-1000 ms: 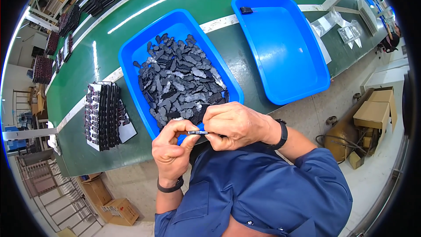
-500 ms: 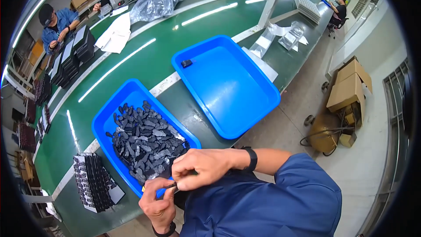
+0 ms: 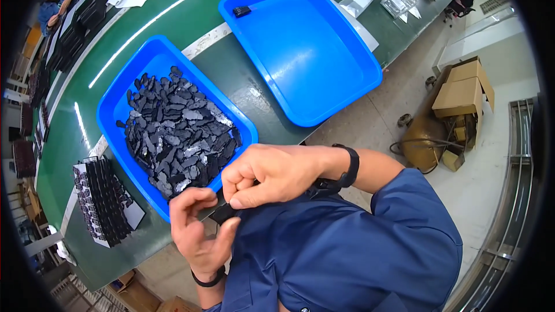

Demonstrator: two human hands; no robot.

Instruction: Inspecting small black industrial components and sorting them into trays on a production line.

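My right hand (image 3: 272,174) is closed, thumb pressed against curled fingers, with a small black flat part (image 3: 224,212) at its fingertips. Opposite it, my left hand (image 3: 199,234) has thumb and fingers spread apart around the part's other side, not closed on it. Both hands are in front of my body, just past the near edge of a blue tray (image 3: 238,117). A heap of small black irregular pieces (image 3: 176,130) fills that tray. A second blue tray (image 3: 315,60) stands to its right, with a small black stack (image 3: 241,11) in its far left corner.
On the green table (image 3: 248,89), a bundle of black strips with pale card (image 3: 104,199) stands left of the trays. Plastic bags (image 3: 399,3) lie at the far right. Two people sit farther off. Cardboard boxes (image 3: 462,89) stand by the right wall.
My view has tipped downward, so the trays appear higher. My left thumb and fingers have spread apart from the black part, which shows more now. My right hand keeps its pinch.
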